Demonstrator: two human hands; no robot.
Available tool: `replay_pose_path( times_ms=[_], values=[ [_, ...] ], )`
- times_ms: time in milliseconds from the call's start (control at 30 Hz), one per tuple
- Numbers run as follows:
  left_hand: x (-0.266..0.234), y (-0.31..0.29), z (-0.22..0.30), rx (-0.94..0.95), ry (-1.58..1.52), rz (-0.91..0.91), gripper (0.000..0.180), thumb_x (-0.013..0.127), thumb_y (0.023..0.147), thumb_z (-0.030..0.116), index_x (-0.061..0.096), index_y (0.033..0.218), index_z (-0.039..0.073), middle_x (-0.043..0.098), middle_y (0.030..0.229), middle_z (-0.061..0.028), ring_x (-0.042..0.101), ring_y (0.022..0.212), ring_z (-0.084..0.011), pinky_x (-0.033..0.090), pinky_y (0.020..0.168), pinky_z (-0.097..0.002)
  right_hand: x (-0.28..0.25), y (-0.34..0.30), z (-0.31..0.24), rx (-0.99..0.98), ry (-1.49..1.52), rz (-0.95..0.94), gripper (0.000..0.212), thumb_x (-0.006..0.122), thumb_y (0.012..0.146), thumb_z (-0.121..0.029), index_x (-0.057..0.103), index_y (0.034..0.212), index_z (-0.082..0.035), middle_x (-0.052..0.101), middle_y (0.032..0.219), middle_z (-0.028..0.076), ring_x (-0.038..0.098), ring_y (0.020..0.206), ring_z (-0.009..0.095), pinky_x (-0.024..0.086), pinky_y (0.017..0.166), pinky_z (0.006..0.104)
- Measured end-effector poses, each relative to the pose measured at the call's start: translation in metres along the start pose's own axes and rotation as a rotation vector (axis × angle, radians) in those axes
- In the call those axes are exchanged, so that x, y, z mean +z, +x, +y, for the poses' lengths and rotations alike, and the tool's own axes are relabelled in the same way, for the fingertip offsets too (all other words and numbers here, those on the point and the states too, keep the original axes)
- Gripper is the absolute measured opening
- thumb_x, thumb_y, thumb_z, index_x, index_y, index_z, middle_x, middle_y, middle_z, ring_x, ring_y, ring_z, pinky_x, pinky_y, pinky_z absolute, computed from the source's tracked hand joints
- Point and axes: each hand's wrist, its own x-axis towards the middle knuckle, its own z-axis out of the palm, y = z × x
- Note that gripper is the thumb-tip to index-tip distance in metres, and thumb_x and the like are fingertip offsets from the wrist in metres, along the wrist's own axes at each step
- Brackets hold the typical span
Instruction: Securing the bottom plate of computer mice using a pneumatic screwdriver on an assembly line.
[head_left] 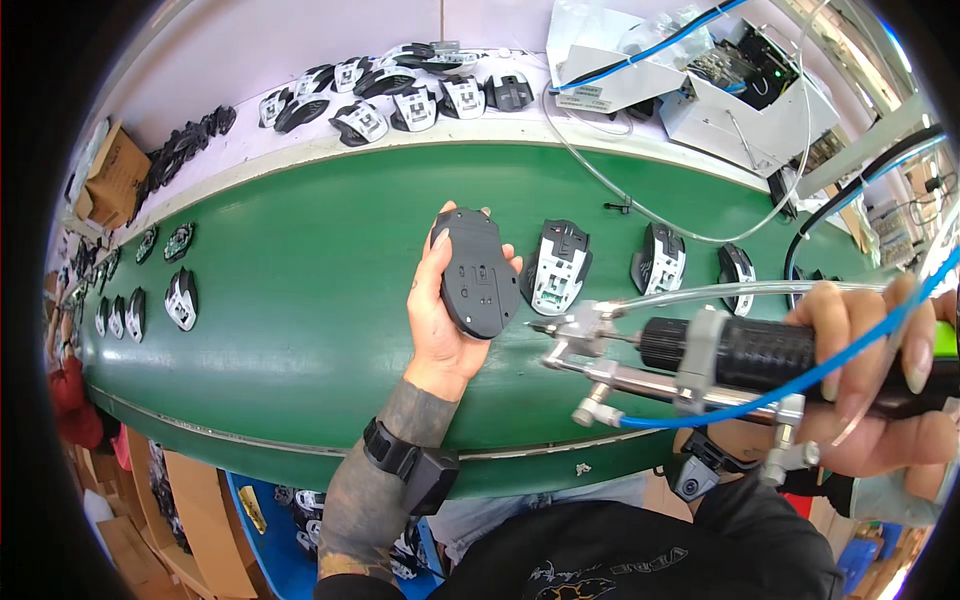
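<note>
My left hand (440,320) holds a computer mouse (478,275) with its dark underside turned up, above the green bench. Fingers wrap its far and right edges while the thumb lies along its left side. In my right hand (875,350) is an electric screwdriver (750,350) with a black grip, a metal feeder head and tubes attached. Its tip (540,326) points left, just right of the held mouse and apart from it. Beyond the tool, a partly assembled black-and-white mouse (558,265) lies on the bench.
More open mice (663,262) lie to the right. White-topped shells (182,300) and circuit boards (179,241) sit at left. Several mice (412,107) crowd the back shelf beside a white screw-feeding machine (735,115). A clear hose (640,215) loops over the bench; a blue bin (265,520) stands below.
</note>
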Motion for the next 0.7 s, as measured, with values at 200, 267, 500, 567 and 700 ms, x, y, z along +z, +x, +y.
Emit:
replay_pose_path(
  times_ms=[200,267,500,567,700],
  values=[
    [0.006,-0.004,-0.002,0.007,0.029,-0.086,0.048,0.049,0.093,0.033,0.041,0.136,0.013,0.047,0.132,-0.0168,0.059,0.097,-0.0292,0.051,0.089,-0.0449,-0.015,0.014,0.023,-0.112,0.042,-0.343,0.077,0.069,0.071,-0.071,0.049,0.118,-0.014,0.057,0.086,0.006,0.049,0.08,0.016,0.033,0.078,0.0277],
    [0.008,-0.005,-0.001,0.006,0.021,-0.088,0.048,0.049,0.093,0.033,0.041,0.136,0.013,0.047,0.132,-0.0169,0.059,0.097,-0.0294,0.051,0.089,-0.0449,-0.011,0.01,0.031,-0.138,0.019,-0.298,0.078,0.068,0.071,-0.071,0.049,0.118,-0.013,0.057,0.086,0.007,0.049,0.08,0.016,0.033,0.079,0.0279],
    [0.009,-0.009,-0.001,-0.026,-0.077,-0.111,0.05,0.047,0.093,0.029,0.036,0.14,0.013,0.047,0.133,-0.0154,0.06,0.097,-0.029,0.052,0.089,-0.0464,0.003,-0.001,0.014,0.148,0.061,-0.087,0.082,0.066,0.071,-0.073,0.047,0.118,-0.008,0.056,0.089,0.01,0.047,0.079,0.018,0.036,0.083,0.0322],
    [0.009,-0.007,-0.002,-0.038,-0.079,-0.104,0.051,0.05,0.093,0.027,0.037,0.14,0.013,0.048,0.132,-0.0152,0.06,0.097,-0.0287,0.052,0.089,-0.0448,-0.002,-0.001,0.014,0.142,0.056,-0.1,0.083,0.065,0.072,-0.073,0.047,0.119,-0.007,0.056,0.089,0.01,0.048,0.08,0.019,0.036,0.083,0.0323],
    [0.004,0.002,0.011,0.091,0.461,0.025,0.052,0.06,0.09,0.024,0.043,0.138,0.011,0.052,0.128,-0.0159,0.06,0.098,-0.0257,0.052,0.088,-0.0405,-0.007,0.01,0.024,0.084,0.09,-0.183,0.085,0.061,0.074,-0.074,0.045,0.121,-0.004,0.055,0.092,0.012,0.049,0.084,0.02,0.037,0.082,0.0323]
  ],
)
